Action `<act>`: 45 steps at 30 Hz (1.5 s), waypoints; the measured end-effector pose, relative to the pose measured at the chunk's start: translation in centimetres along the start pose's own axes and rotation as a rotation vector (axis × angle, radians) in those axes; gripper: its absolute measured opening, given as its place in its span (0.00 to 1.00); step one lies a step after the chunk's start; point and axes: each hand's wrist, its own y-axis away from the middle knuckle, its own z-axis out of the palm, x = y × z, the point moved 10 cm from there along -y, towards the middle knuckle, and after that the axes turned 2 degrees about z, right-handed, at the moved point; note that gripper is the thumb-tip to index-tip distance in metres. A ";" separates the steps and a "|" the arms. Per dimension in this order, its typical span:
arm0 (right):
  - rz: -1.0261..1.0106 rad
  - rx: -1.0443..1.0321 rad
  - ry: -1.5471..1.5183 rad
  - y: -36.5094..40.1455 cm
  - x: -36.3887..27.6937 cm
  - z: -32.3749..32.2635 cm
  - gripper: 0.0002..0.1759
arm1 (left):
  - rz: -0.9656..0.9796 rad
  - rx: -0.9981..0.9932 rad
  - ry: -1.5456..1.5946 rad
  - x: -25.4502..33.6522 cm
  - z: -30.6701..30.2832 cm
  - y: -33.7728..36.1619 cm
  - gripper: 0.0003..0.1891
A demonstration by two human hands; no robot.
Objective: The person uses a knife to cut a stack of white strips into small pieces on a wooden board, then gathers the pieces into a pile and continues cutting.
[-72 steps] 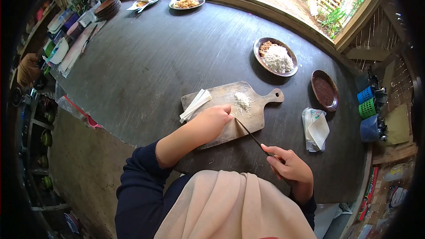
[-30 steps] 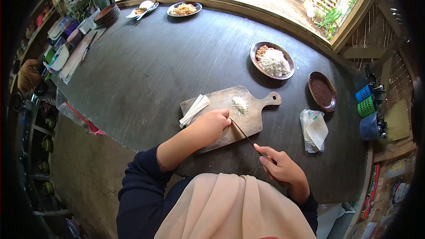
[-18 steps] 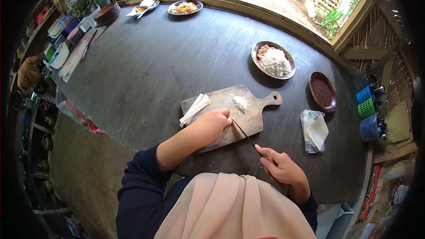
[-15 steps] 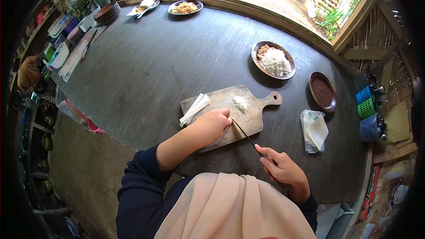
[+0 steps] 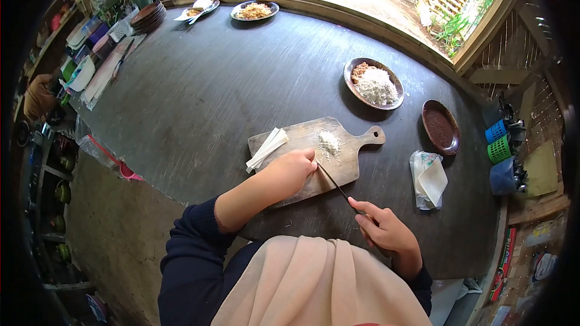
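On the dark table lies a wooden cutting board with a handle at its right end. My left hand presses down on the board, fingers closed together; what they pinch is hidden under them. My right hand grips a knife, its blade pointing up and left with the tip beside my left fingertips. Just beyond the blade sits a small pile of fine white shreds. Several flat white strips rest on the board's left end, next to my left wrist.
Beyond the board stands an oval dish of white shreds and brown bits. To the right are a brown oval bowl and a plastic packet with a white sheet. Plates of food and stacked brown dishes line the far edge.
The view has shifted very slightly. Both hands, the knife and the things on the board otherwise stay where they were.
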 end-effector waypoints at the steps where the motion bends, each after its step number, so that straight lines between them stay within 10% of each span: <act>1: -0.010 0.002 -0.016 -0.1 0.0 0.0 0.23 | 0.000 0.000 0.000 0.1 0.0 0.0 0.08; 45: -0.060 0.015 0.071 -0.2 -0.5 -0.4 0.23 | 0.021 0.048 -0.061 0.7 0.2 0.3 0.11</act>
